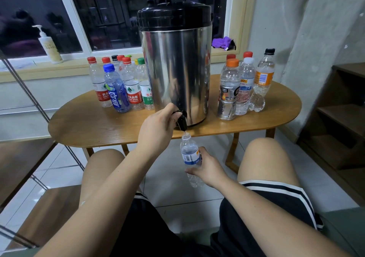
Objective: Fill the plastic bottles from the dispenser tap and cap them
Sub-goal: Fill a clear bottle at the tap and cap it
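A steel dispenser (pixel 177 67) with a black lid stands on a wooden table (pixel 98 124). Its black tap (pixel 182 119) juts over the table's front edge. My left hand (pixel 158 126) grips the tap's lever. Just below the spout I hold a small uncapped clear bottle (pixel 189 152) with a blue and white label; my right hand (pixel 207 169) is curled round its lower half. The bottle's mouth sits right under the spout. Several capped bottles (pixel 118 85) stand left of the dispenser and several more capped bottles (pixel 243 85) stand on its right.
A pump bottle (pixel 50 47) and a purple cloth (pixel 223 42) lie on the window sill behind the table. A metal rack (pixel 39 106) runs along the left. Dark wooden shelves (pixel 339 118) stand at the right. My knees sit close to the table's front edge.
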### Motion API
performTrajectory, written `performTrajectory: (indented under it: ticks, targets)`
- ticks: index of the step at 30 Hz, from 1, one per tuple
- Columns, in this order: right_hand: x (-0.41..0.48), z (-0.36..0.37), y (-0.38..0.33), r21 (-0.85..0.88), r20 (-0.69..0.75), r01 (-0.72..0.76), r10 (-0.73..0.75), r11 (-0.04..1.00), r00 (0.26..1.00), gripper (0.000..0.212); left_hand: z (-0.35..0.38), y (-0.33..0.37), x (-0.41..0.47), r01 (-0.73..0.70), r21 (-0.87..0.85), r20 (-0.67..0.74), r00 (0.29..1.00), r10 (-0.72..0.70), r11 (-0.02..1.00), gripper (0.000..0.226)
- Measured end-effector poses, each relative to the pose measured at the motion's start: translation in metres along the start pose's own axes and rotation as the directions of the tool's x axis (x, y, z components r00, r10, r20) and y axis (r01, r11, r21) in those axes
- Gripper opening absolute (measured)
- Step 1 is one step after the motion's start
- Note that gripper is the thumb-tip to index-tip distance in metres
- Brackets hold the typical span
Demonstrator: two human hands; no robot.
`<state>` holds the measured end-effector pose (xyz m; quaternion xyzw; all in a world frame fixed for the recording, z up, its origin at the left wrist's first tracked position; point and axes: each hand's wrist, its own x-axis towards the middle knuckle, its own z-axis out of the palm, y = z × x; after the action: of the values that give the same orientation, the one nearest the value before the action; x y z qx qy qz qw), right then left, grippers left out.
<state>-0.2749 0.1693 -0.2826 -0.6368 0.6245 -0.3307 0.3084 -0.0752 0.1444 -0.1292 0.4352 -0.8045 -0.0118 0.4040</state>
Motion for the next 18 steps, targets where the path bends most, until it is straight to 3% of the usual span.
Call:
performTrajectory:
  ticks: [18]
  targets:
    - [-0.0011,-0.0005,-0.001,-0.006,0.008,-0.001,0.001,1.0,1.0,0.07,0.0008,0.0,-0.001,0.01,-0.027,-0.005,1.0,-0.01,1.0,0.019]
